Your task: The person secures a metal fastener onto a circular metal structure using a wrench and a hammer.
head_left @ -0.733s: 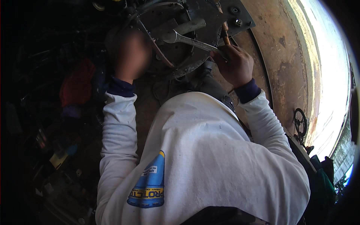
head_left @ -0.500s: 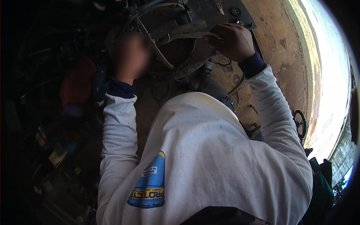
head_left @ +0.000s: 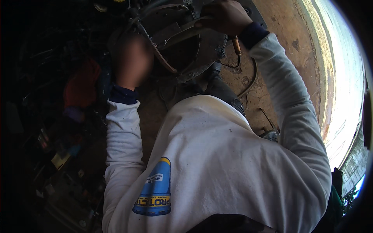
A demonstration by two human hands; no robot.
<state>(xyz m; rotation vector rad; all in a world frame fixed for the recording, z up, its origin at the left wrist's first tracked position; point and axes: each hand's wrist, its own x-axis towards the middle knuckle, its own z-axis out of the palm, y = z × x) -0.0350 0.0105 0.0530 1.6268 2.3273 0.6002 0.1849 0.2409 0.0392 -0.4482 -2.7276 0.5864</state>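
Note:
Up at the top, my right hand [head_left: 227,17] is closed on the near end of a long, pale, flat metal strip [head_left: 182,35]. The strip slants down and left across a round opening in a dark metal frame [head_left: 211,46]; its exact kind cannot be made out. My left hand [head_left: 134,62] is a blur at the frame's left side, beside a thin curved band [head_left: 160,56]. Its fingers do not show clearly. Just below my right wrist is a brown handle [head_left: 236,45] with a dark cord running from its lower end.
A cable [head_left: 253,79] curves over the stained brown floor [head_left: 285,46] on the right. Red cloth [head_left: 82,83] lies in the dark area left of my left arm, with cluttered small items below it. A grey metal item [head_left: 271,134] sits beside my right sleeve.
My right hand has moved up and left, and the pale strip now slants more steeply. The brown handle has come into view below the wrist. My left hand has shifted slightly left.

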